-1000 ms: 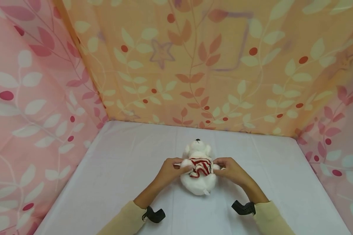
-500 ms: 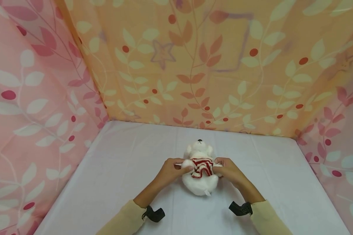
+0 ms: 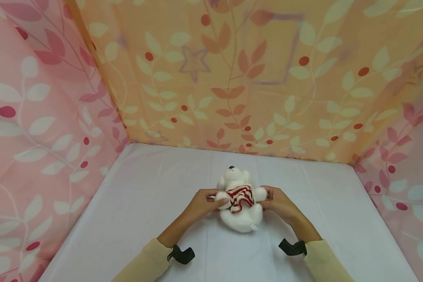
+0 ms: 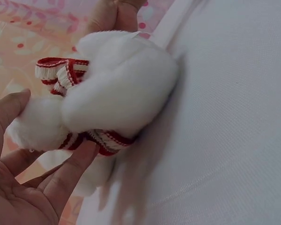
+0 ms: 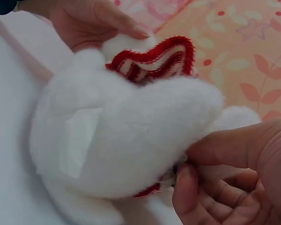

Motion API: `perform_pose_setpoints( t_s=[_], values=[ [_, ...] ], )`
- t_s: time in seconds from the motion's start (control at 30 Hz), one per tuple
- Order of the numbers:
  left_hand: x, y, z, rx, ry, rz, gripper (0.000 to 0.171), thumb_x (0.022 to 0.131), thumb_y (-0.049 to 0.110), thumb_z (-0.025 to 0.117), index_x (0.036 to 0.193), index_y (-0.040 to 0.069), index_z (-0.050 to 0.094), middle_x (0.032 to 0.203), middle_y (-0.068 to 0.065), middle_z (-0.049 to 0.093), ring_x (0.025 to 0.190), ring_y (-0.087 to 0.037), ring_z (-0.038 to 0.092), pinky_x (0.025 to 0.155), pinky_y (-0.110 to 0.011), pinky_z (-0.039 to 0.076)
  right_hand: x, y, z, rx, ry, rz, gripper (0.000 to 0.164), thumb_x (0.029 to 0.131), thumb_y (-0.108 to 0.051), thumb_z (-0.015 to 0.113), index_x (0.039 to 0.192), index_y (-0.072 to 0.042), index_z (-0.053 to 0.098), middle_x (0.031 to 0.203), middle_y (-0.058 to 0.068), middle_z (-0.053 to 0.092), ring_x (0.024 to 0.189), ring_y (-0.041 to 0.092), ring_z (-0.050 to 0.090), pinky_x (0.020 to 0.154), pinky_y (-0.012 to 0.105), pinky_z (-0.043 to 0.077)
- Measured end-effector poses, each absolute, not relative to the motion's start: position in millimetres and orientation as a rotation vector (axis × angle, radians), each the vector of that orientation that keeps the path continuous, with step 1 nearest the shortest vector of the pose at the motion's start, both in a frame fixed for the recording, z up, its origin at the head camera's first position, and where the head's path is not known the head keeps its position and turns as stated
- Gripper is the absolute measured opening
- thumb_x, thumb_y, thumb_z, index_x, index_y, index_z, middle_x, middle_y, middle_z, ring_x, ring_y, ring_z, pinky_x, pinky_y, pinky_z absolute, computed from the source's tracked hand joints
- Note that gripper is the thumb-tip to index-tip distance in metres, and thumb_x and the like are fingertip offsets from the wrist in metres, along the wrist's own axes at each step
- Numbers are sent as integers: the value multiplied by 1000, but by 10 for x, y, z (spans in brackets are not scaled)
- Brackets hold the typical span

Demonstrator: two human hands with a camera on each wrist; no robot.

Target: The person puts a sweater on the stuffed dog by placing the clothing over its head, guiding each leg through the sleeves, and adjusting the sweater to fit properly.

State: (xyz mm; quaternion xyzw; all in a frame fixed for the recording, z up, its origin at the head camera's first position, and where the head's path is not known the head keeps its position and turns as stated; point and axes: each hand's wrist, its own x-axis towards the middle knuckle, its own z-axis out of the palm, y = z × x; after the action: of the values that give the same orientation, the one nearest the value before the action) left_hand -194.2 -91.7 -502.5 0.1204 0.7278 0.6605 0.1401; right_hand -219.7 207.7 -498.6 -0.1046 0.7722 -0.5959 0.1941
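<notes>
A white plush bear lies on its back in the head view, black nose away from me. It wears a red-and-white striped knitted garment, bunched at the lower edge. My left hand grips the bear's left-side arm; the left wrist view shows that hand's thumb and fingers around the furry limb and garment edge. At the other side, my right hand pinches below the other arm. The right wrist view shows the right hand's thumb and forefinger closed by the garment's edge; what exactly they pinch is partly hidden.
A white cloth covers the table. Patterned curtains hang close around it: an orange one at the back, pink ones at left and right. A black device sits on each wrist.
The bear has turned slightly, its head tilting to the left. Its right-side arm now shows more fully above my right hand, which has shifted a little to the right since half a second ago.
</notes>
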Motion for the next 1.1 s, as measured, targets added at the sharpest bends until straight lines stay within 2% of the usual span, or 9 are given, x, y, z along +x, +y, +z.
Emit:
perform_pose_setpoints(
  t_s=[0.2, 0.33, 0.43, 0.57, 0.7, 0.83, 0.97, 1.03, 1.1],
  values=[
    [-1947, -918, -5016, 348, 2098, 1903, 41, 92, 24, 77, 122, -2, 69, 109, -16, 74, 91, -22, 74, 75, -40, 61, -2139, 2030, -4969, -288, 2359, -1623, 36, 85, 4, 71, 120, 11, 64, 110, 15, 70, 93, 14, 60, 79, 24, 51],
    [-1963, -930, -5060, 399, 2060, 1955, 42, 105, 27, 59, 130, -5, 63, 117, -22, 69, 92, -24, 74, 79, -45, 60, -2131, 2050, -5022, -284, 2402, -1645, 31, 86, 9, 62, 117, 11, 65, 104, 14, 72, 87, 10, 61, 74, 24, 52],
    [-2003, -921, -5124, 424, 2068, 1989, 40, 110, 24, 46, 133, -5, 60, 122, -23, 66, 91, -21, 72, 78, -44, 60, -2144, 2079, -5039, -205, 2375, -1764, 24, 93, 5, 59, 116, 10, 63, 99, 10, 73, 82, 8, 65, 71, 27, 56],
    [-2090, -882, -5179, 402, 2164, 1980, 29, 103, 9, 55, 128, -1, 64, 115, -19, 68, 86, -14, 68, 71, -32, 58, -2212, 2113, -5061, -193, 2306, -1910, 30, 102, -9, 60, 125, 9, 60, 109, 13, 73, 92, 9, 69, 74, 27, 58],
    [-2194, -841, -5217, 423, 2206, 1959, 32, 90, -1, 65, 122, -2, 69, 110, -16, 70, 86, -11, 66, 71, -24, 52, -2311, 2137, -5069, -330, 2287, -1858, 36, 101, -19, 66, 129, 3, 64, 126, 17, 67, 107, 9, 65, 82, 25, 56],
    [-2281, -794, -5234, 477, 2216, 1942, 27, 89, -4, 64, 116, -6, 70, 109, -16, 70, 92, -11, 64, 77, -22, 51, -2391, 2141, -5068, -362, 2251, -1775, 34, 97, -20, 71, 126, -2, 68, 129, 15, 66, 113, 10, 62, 87, 24, 53],
    [-2325, -758, -5263, 500, 2293, 1907, 20, 89, -3, 66, 108, -5, 70, 116, -18, 63, 104, -20, 60, 90, -32, 50, -2437, 2121, -5042, -346, 2219, -1740, 29, 94, -19, 74, 118, -2, 70, 122, 12, 67, 112, 15, 62, 89, 27, 53],
    [-2333, -750, -5278, 495, 2345, 1877, 17, 88, 0, 69, 105, -1, 71, 129, -21, 53, 119, -28, 53, 99, -44, 46, -2450, 2102, -5024, -367, 2243, -1724, 27, 94, -19, 74, 113, -1, 70, 121, 12, 66, 114, 19, 60, 94, 32, 50],
    [-2341, -743, -5289, 490, 2377, 1857, 15, 89, 3, 71, 103, 3, 70, 144, -22, 43, 137, -34, 41, 108, -55, 37, -2459, 2073, -5005, -382, 2287, -1725, 25, 93, -19, 75, 109, -1, 70, 124, 13, 64, 121, 25, 56, 103, 42, 45]
  ],
)
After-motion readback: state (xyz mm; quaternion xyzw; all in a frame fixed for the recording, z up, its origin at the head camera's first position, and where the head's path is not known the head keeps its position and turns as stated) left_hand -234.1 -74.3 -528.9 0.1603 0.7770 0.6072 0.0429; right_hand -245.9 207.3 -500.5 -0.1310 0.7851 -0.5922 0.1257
